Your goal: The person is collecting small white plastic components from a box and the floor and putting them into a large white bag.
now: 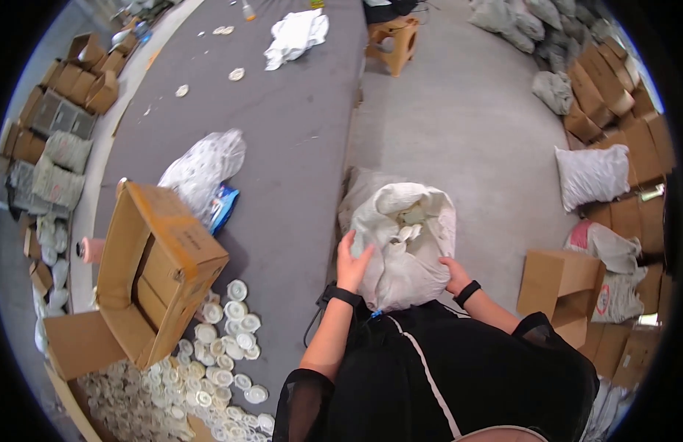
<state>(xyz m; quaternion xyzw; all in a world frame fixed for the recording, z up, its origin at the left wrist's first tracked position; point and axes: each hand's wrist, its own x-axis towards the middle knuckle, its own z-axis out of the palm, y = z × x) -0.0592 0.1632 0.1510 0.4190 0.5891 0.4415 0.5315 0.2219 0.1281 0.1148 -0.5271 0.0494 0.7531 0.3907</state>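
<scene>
A white woven sack (408,276) stands in front of me beside the table, its mouth spread and its rim rolled outward. Several pale pieces (409,233) show inside it; their exact kind is hard to make out. My left hand (352,264) is at the sack's left side, thumb and fingers apart. At the sack's right side, my right hand (455,277) grips the cloth, with its fingers partly hidden by the fold. Each wrist has a black band.
On the grey-covered table (290,184) a cardboard box (186,243) lies tipped beside many pale round discs (237,318). Behind it are a clear plastic bag (208,166) and a blue packet (223,208). Right, on the floor, stands an open carton (548,283); a stool (395,40) stands farther off.
</scene>
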